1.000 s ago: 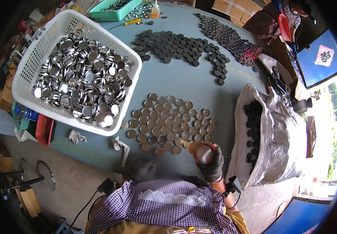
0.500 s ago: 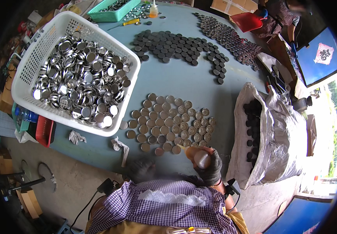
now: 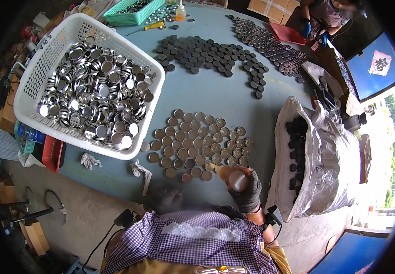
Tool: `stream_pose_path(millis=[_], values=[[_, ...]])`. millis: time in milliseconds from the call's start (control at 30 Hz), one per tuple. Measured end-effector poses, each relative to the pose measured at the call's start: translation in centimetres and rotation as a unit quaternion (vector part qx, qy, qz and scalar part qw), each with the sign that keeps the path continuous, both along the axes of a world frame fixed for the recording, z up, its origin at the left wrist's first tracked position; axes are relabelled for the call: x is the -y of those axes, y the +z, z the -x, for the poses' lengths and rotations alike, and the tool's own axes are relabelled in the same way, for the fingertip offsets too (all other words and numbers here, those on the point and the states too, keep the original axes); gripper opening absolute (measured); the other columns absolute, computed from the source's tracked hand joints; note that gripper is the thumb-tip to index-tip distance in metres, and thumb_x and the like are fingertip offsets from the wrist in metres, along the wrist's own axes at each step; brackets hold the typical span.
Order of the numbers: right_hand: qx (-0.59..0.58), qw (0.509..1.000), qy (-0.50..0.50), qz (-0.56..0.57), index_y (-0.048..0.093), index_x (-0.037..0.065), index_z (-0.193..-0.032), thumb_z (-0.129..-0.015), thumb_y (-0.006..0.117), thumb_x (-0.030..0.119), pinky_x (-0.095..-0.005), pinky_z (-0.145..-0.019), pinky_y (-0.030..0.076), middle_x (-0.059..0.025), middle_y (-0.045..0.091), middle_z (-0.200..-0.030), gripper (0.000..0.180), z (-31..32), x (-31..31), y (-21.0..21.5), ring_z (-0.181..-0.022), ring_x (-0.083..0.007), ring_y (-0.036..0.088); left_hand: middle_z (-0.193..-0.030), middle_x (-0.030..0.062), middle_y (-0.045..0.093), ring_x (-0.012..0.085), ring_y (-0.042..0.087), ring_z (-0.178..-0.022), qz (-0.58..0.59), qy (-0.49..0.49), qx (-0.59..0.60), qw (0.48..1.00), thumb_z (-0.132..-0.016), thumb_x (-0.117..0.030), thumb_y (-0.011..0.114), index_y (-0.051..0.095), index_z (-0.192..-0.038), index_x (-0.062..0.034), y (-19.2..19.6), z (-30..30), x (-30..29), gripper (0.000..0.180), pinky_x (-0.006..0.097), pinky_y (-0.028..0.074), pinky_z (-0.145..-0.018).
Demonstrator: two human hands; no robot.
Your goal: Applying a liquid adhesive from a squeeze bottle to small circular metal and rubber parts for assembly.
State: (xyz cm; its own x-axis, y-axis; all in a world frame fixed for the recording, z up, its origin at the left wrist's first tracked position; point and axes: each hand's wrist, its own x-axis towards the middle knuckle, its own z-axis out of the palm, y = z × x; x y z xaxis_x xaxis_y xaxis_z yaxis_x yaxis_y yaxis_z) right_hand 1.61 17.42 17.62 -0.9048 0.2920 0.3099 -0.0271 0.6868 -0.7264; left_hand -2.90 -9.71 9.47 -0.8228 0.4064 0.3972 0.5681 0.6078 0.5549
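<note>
My right hand (image 3: 248, 191), in a dark glove with bare fingertips, is closed round a squeeze bottle (image 3: 237, 180) of amber liquid. The bottle lies tilted, its nozzle pointing left over the near edge of a spread of round metal caps (image 3: 193, 142). Some of these caps are plain discs; those toward the right show ringed centres. Whether the nozzle touches a cap I cannot tell. My left hand (image 3: 166, 199), also dark-gloved, rests by the table's near edge in front of my checked apron. It is blurred and its fingers cannot be made out.
A white basket (image 3: 150, 114) heaped with metal caps stands left. Dark discs (image 3: 202, 52) and more small parts (image 3: 266, 45) lie farther back. An open white sack (image 3: 282, 150) of black pieces is at right. A co-worker (image 3: 325, 20) in blue gloves is beside a red dustpan (image 3: 289, 34).
My right hand and the bottle have shifted slightly, the nozzle now over a nearby cap. The co-worker's red dustpan has come down flat. My left hand has barely moved.
</note>
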Motion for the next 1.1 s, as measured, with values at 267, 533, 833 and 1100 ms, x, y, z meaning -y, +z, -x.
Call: stream_pose_path(millis=[267,533,833,1100], values=[[-0.036,0.998,0.009,-0.055,0.058,0.003,-0.114,-0.066,0.078,0.012,-0.0407,-0.075,0.053,-0.0153,0.067,-0.097,0.053,-1.2,0.1,0.3,-0.086,-0.035,0.066,-0.073,0.0122,0.067,0.0305,0.065,-0.063,-0.038,-0.034,0.007,0.999,-0.072,-0.015,0.073,0.068,-0.085,-0.0071,0.3,0.5,0.0,0.016,0.041,0.053,-0.054],[-0.006,1.0,0.02,-0.003,0.058,0.005,-0.113,-0.066,0.081,0.014,-0.0397,-0.077,0.054,-0.0152,0.067,-0.098,0.054,-1.1,0.5,0.0,-0.088,-0.0336,0.067,-0.079,0.0067,0.069,0.0247,0.067,-0.07,-0.007,0.06,0.007,0.998,-0.055,-0.012,0.073,0.071,-0.079,-0.0155,0.0,-0.4,-0.8,0.024,0.037,0.054,-0.062],[0.008,1.0,0.004,-0.001,0.057,0.005,-0.111,-0.065,0.083,0.015,-0.0388,-0.079,0.053,-0.0141,0.066,-0.1,0.054,-0.1,0.3,-0.4,-0.09,-0.0307,0.067,-0.073,0.0119,0.066,0.0305,0.064,-0.063,-0.018,0.005,0.0,1.0,-0.071,-0.018,0.074,0.069,-0.085,-0.0094,-0.2,-0.1,-0.1,0.017,0.042,0.052,-0.055],[-0.011,1.0,-0.008,0.011,0.055,0.004,-0.114,-0.068,0.081,0.014,-0.0385,-0.085,0.052,-0.014,0.065,-0.105,0.054,-2.0,0.4,-0.3,-0.096,-0.0289,0.066,-0.078,0.007,0.067,0.0259,0.066,-0.07,0.019,0.016,0.051,0.998,-0.062,-0.017,0.073,0.07,-0.082,-0.0129,0.2,-0.5,0.0,0.02,0.038,0.052,-0.069]])
